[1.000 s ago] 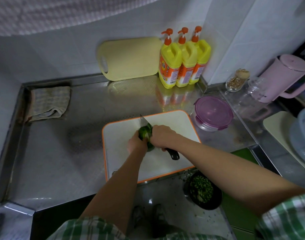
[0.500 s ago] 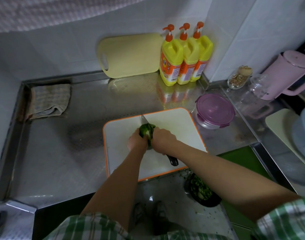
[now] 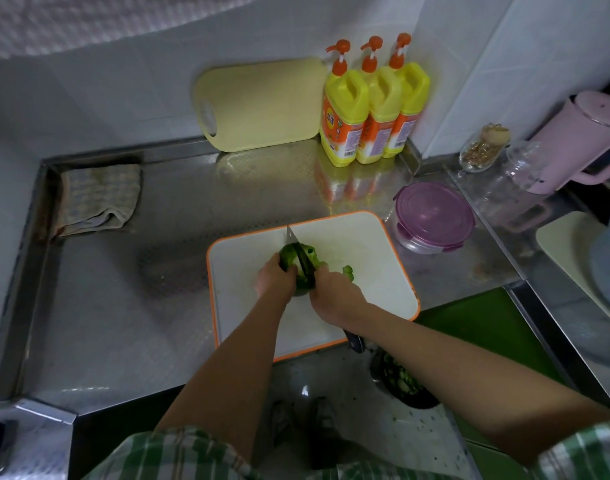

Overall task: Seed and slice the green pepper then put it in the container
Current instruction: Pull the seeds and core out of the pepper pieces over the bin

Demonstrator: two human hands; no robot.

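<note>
Green pepper (image 3: pixel 312 258) sat mid-board on the white, orange-rimmed cutting board (image 3: pixel 383 244). Knife (image 3: pixel 298 249) blade was down through it, tip toward 12 o'clock. Left hand (image 3: pixel 274 277) gripped the pepper's 9 o'clock side, fingers curled over it. Right hand (image 3: pixel 334 294) was wrapped tight round the knife handle, butt sticking out at 5 o'clock. A small cut piece (image 3: pixel 348 271) lay just beside the pepper at 3 o'clock. Container (image 3: pixel 433 216) with its purple lid on stood off the board at 2 o'clock. Three detergent bottles (image 3: pixel 372 109) stood at 12 o'clock against the wall.
</note>
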